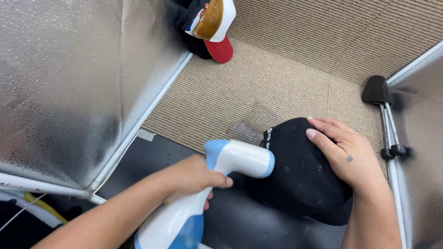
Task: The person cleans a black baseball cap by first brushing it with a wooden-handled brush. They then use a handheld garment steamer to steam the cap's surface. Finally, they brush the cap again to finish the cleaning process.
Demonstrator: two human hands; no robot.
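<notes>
Far left: a silver, dimpled reflective panel (60, 87) is stood upright with a white edge frame, angled toward the carpet.

Left hand (191, 177): fingers (217, 180) are clenched round the neck of a white-and-blue handheld steamer (207, 184). The head is aimed right, and its blue-rimmed nozzle end is held just beside the crown of the cap, possibly touching; contact can't be confirmed from this view.

Centre: a black cap (300, 175) is lain crown-up, partly on a dark mat (152, 161), partly over the striped beige carpet (277, 78). A small damp-looking patch is seen on the carpet just beyond the nozzle.

Right hand (344, 157): it is laid flat on the right side of the crown, fingers spread and released, pressing rather than gripping. The cap is pinned by it.

Judgement on doing this step well: the nozzle is best kept just off the fabric and moved slowly across the panel. The bracing hand should be kept clear of the steam path, since the fingertips are near the nozzle line. The crown shape should be supported from the side so it isn't flattened.

Top centre: a second cap (214, 27), white and tan with a red brim, is rested by the panel foot, well apart.

Far right: a second panel edge and a black-footed metal stand (383, 115) are seen.
</notes>
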